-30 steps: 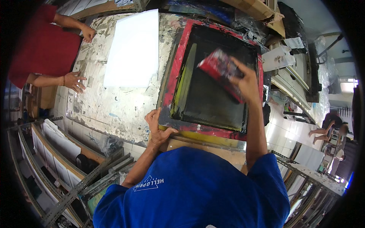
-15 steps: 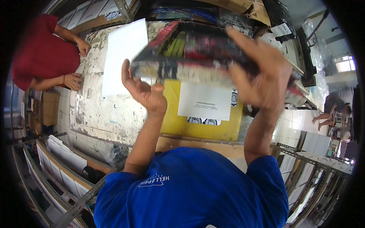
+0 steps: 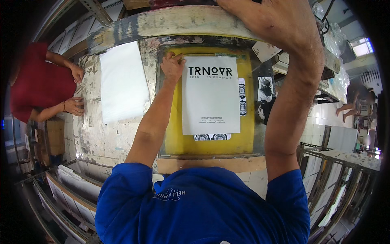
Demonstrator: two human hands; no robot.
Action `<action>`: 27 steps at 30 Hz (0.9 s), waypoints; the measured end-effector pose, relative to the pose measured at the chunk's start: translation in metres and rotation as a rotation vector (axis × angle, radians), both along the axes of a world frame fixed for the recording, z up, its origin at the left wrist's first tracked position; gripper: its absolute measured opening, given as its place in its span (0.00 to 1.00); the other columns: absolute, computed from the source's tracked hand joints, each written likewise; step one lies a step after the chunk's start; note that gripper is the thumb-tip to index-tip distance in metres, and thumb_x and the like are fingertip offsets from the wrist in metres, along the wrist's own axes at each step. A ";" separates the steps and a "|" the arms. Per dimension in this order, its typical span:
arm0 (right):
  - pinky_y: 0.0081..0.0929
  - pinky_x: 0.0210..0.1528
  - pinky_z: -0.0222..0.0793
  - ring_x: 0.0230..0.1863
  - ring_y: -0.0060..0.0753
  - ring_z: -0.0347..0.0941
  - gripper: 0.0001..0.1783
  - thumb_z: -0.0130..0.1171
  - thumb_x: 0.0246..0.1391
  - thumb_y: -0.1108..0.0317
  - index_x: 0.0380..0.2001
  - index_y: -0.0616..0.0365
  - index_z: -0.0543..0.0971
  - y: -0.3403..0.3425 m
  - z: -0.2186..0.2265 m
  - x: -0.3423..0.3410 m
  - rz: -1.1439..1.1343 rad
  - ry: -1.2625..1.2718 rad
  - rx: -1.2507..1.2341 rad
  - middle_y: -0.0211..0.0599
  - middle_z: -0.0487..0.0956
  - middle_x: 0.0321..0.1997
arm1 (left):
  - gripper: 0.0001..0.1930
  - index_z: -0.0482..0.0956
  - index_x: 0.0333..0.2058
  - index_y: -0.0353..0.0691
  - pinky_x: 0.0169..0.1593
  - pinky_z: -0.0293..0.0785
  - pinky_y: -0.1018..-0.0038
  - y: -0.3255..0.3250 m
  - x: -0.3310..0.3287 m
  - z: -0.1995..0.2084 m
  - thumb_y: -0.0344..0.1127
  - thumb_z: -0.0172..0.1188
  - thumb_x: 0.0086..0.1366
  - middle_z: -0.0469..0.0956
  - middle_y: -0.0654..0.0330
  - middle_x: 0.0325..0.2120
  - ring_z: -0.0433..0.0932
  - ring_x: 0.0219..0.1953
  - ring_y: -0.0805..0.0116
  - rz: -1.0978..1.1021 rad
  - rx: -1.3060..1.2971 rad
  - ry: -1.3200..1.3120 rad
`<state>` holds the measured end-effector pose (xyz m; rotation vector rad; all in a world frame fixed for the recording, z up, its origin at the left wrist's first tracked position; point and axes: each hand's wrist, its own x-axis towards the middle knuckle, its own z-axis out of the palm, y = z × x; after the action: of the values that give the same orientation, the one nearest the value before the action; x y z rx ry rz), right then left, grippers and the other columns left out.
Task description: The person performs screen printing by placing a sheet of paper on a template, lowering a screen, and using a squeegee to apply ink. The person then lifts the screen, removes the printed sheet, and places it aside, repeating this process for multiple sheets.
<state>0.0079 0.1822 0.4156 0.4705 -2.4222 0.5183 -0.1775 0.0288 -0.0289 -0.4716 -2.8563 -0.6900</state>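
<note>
The white, rectangular sheet with black lettering (image 3: 210, 99) is laid on the flat yellow panel (image 3: 242, 141) — its long axis set along 12 to 6 o'clock, its boldest lettering placed toward 12. From the nearer left hand (image 3: 173, 65), it is spread toward 4 o'clock; that hand's fingers are curled narrowly at its 11 o'clock corner, though whether it is pinched cannot be told. The right hand (image 3: 274, 22) is placed over the paint-stained wooden frame (image 3: 170, 27) — its fingertips hidden, its grip unclear.
</note>
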 end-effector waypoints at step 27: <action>0.27 0.40 0.79 0.31 0.29 0.81 0.23 0.62 0.48 0.71 0.50 0.63 0.85 -0.025 -0.009 0.002 -0.197 0.045 0.034 0.39 0.88 0.35 | 0.02 0.78 0.37 0.32 0.44 0.72 0.74 -0.313 0.105 0.033 0.25 0.59 0.66 0.78 0.61 0.32 0.74 0.35 0.71 0.527 0.952 0.125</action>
<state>0.0101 0.1568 0.4063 0.2513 -2.4045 0.3781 -0.0727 -0.2844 0.0038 0.3486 -2.0263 -1.6276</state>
